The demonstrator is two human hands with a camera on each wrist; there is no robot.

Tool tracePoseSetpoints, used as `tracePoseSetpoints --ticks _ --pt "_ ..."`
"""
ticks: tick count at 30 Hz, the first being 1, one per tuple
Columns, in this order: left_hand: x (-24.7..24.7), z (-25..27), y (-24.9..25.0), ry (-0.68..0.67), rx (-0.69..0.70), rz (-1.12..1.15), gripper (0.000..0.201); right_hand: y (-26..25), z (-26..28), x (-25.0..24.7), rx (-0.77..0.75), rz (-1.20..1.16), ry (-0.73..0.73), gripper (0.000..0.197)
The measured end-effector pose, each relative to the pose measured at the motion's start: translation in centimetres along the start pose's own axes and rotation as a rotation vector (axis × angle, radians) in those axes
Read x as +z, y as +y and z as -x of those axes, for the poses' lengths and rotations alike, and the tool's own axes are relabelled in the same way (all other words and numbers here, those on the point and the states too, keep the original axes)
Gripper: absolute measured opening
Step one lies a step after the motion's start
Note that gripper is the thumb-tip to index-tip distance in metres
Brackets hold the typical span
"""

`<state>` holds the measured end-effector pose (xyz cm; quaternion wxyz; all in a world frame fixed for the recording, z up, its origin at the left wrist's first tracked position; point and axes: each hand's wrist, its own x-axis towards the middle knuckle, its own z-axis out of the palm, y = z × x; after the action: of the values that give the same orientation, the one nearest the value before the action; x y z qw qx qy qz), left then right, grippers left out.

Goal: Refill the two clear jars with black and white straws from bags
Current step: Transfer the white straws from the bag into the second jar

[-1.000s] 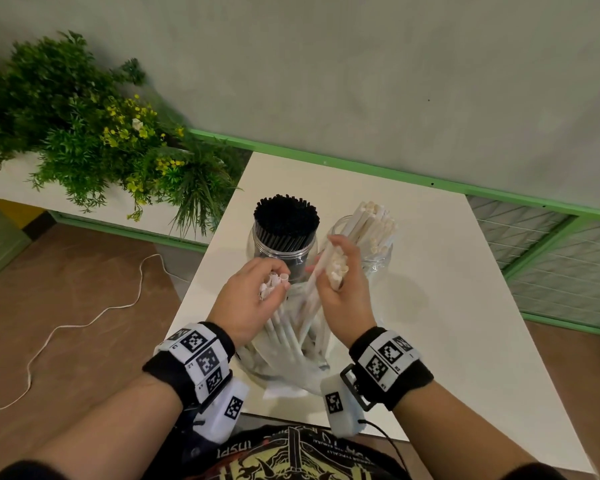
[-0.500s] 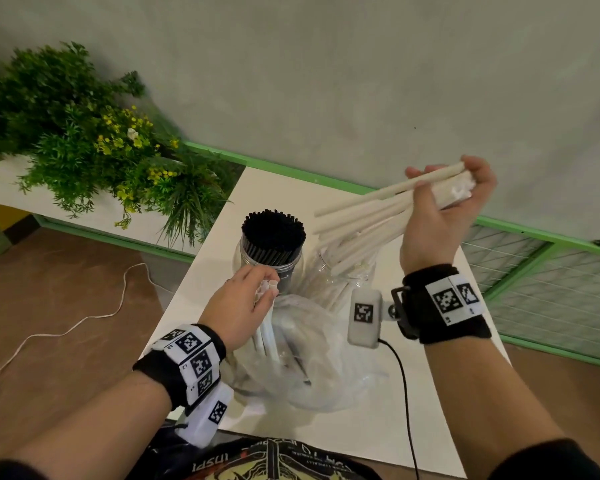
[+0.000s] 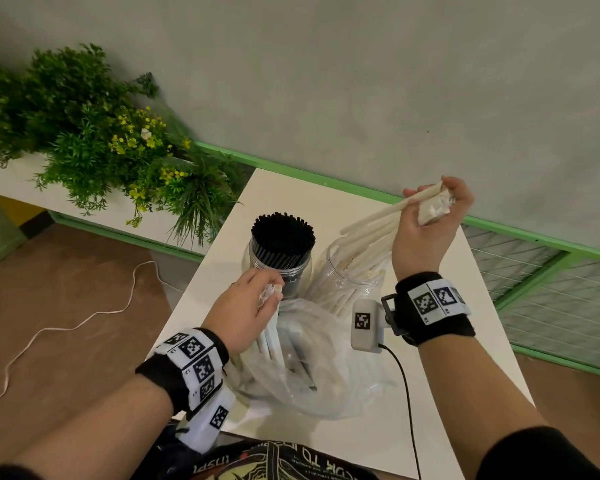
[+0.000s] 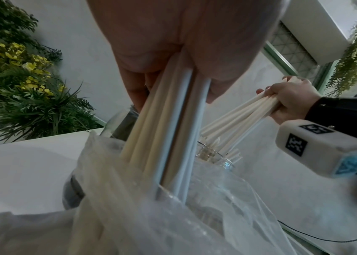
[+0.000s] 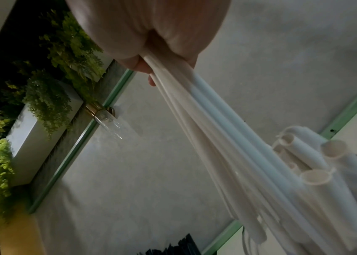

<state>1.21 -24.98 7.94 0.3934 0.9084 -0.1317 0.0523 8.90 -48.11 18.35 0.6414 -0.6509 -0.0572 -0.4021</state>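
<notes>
Two clear jars stand on the white table [image 3: 465, 375]. The left jar [image 3: 278, 268] is packed with black straws [image 3: 283, 233]. The right jar [image 3: 347, 282] holds white straws leaning right. My right hand [image 3: 426, 216] grips a bundle of white straws [image 3: 371, 223] by its top ends, their lower ends slanting down into the right jar. My left hand [image 3: 253, 306] holds several white straws [image 4: 173, 129] upright by their tops; they stand inside a clear plastic bag [image 3: 312, 368] in front of the jars. The wrist views show each bundle [image 5: 227, 146] running out of a closed fist.
A planter with green plants and yellow flowers [image 3: 94, 150] sits left of the table. A grey wall with a green rail [image 3: 291, 171] runs behind. A white cable [image 3: 66, 327] lies on the brown floor. A black cable [image 3: 407, 393] trails from my right wrist camera.
My right hand drew a bundle of white straws out of the bag, swung it up and right, and has now lowered it so the ends slant into the right jar. My left hand stayed.
</notes>
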Motion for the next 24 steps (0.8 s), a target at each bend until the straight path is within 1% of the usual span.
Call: tracePoseSetpoints --ticks 3,6,8,12,14,17,19,21,24 --pt "-0.1 0.0 0.0 -0.002 -0.004 0.01 0.035 0.5 -0.1 0.3 0.028 0.049 -0.052 0.052" --pt "-0.1 0.0 0.1 -0.005 -0.012 0.014 0.038 0.8 0.2 0.7 0.049 0.081 -0.1 0.052" --pt "-0.2 0.0 0.1 -0.003 -0.01 0.016 0.038 1.0 0.1 1.0 0.052 0.084 -0.106 0.052" --pt "-0.2 0.0 0.0 -0.006 -0.016 0.018 0.036 1.1 -0.6 0.9 0.041 0.082 -0.074 0.052" --pt "-0.2 -0.1 -0.1 -0.007 -0.016 0.018 0.035 1.3 -0.7 0.9 0.042 0.092 -0.092 0.053" --pt "-0.1 -0.1 -0.1 -0.013 -0.015 0.019 0.037 2.0 -0.6 1.3 0.082 0.124 -0.135 0.054" --pt "-0.1 -0.2 -0.1 -0.015 -0.016 0.018 0.036 2.5 -0.4 1.6 0.101 0.143 -0.135 0.053" --pt "-0.1 -0.2 -0.2 -0.014 -0.017 0.02 0.034 3.0 -0.3 1.9 0.129 0.155 -0.127 0.051" --pt "-0.1 -0.2 -0.2 -0.014 -0.027 0.026 0.033 4.0 -0.1 1.8 0.193 0.202 -0.153 0.046"
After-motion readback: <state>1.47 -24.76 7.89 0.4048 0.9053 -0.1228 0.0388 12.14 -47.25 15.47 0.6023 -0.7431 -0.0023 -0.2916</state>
